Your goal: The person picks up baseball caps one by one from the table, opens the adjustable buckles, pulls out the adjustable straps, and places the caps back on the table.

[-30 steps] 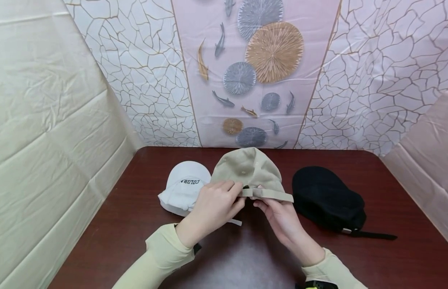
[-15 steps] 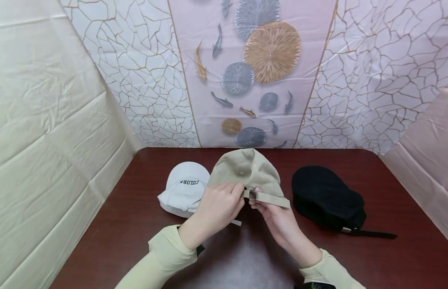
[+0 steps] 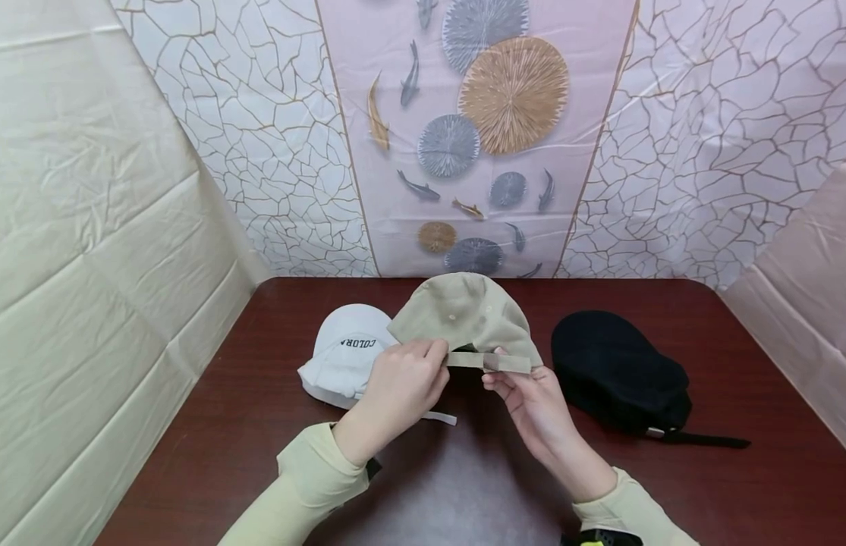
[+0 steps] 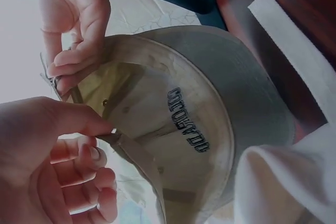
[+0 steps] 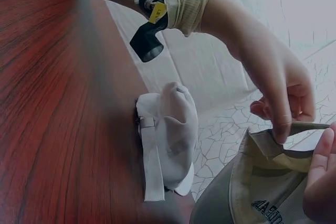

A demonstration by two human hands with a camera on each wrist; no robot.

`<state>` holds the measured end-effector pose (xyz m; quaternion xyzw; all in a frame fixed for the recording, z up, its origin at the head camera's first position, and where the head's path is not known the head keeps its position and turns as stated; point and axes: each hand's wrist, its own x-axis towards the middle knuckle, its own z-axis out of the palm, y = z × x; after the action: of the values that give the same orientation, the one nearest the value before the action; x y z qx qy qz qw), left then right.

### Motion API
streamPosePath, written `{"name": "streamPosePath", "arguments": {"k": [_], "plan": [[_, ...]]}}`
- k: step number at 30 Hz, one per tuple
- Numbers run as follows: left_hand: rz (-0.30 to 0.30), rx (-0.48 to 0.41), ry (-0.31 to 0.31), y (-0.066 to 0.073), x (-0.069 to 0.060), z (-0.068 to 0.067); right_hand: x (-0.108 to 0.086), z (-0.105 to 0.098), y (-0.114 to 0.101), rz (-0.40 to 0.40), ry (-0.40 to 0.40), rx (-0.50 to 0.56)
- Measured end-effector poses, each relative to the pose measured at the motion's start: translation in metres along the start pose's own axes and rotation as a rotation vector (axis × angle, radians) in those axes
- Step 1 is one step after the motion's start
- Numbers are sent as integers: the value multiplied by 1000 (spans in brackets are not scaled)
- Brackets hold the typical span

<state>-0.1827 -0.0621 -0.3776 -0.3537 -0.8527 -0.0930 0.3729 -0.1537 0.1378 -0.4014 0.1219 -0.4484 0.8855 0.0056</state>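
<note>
Strap point(image 3: 466, 360) and buckle point(image 3: 492, 362) of the beige cap point(image 3: 457, 303) lie between our two hands, with the back of the cap turned toward us. Our left hand point(image 3: 404, 383) pinches the strap's left end and the cap's edge between thumb and forefinger, its other fingers loosely bent. With our right hand point(image 3: 537, 408) we pinch the strap at the buckle with the fingertips. We have the cap raised at its back edge over the dark red table point(image 3: 190, 462), between two other caps; whether its brim point(image 4: 257, 98) touches the tabletop we cannot tell. Inside, by our left wrist view, we see dark lettering point(image 4: 186, 121) across the front of the crown. On our left rests the white cap point(image 3: 350, 360), partly behind our left hand, its loose white strap point(image 3: 441, 418) poking out past it. To our right lies the black cap point(image 3: 614, 371), just beside the beige one, with its black strap point(image 3: 709, 440) stretched out over the table. Behind everything we see a patterned cloth point(image 3: 286, 98) hanging.
</note>
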Motion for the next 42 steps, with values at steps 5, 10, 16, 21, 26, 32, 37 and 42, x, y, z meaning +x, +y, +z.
{"name": "streamPosePath", "arguments": {"k": [5,10,16,21,26,32,37,42], "plan": [[39,-29,50,7,8,-7,0,2,2,13,-10,-32],[104,9,66,16,15,-15,0,5,5,28,-26,-58],[108,29,49,16,12,-16,0,7,4,39,6,-81],[111,33,77,10,7,-9,0,3,2,33,6,-66],[65,66,47,-1,-2,-5,0,-3,-2,31,-5,38],[-68,79,6,-31,-18,-5,2,-14,-14,-20,-50,201],[-122,65,-14,-41,-19,-13,-2,-19,-16,1,-55,147],[-114,4,-33,-40,-18,-19,-6,-28,-17,21,-104,95]]}}
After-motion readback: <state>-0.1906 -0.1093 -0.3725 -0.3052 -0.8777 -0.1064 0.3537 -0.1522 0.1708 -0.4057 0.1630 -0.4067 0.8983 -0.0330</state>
